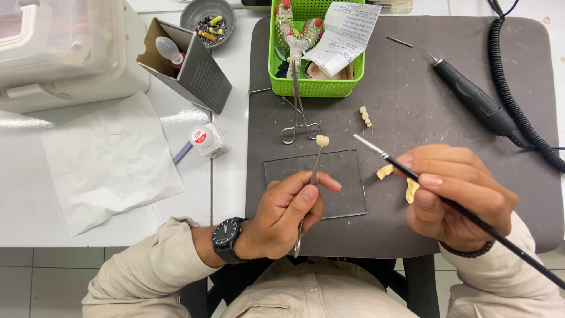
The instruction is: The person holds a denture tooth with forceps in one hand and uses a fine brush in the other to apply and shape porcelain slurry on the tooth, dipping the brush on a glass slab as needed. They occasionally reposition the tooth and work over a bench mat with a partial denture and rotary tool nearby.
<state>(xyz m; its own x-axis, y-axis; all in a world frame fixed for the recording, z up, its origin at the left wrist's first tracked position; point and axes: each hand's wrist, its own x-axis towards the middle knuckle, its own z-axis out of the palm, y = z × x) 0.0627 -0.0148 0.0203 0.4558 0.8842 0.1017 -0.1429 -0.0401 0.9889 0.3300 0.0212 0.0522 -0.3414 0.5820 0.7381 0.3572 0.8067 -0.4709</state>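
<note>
1. Head view looked straight down on a person seated at a white table (118, 218), with a dark grey mat (412, 100) laid over its right part.
2. Left hand (288, 209), a black watch (226, 235) on its wrist, was closed around slim metal tweezers (312, 182); their tip held a small cream tooth crown (322, 140) up above the far edge of a clear glass slab (329, 182) lying on the mat.
3. Right hand (456, 194) pinched a thin black brush (447, 200) between thumb and fingers, its pale tip aimed toward the crown but apart from it; the same hand also gripped a cream tooth model piece (411, 189).
4. By my judgement the step in hand was coating the crown, and bringing the brush tip to it would call for a steady left hand and a light touch.
5. Farther out on the mat lay steel forceps (300, 112), a short row of small tooth pieces (366, 116) and a black handpiece (471, 97) with a coiled cord (518, 100).
6. Beyond these stood a green basket (312, 85) holding a folded paper slip (344, 35).
7. On the bare table sat a white tissue (112, 159), a small jar with a red label (207, 139), an open cardboard box (194, 65), a grey dish (207, 20) and a white plastic case (65, 53).
8. Grey floor tiles (47, 277) showed below the table edge.
</note>
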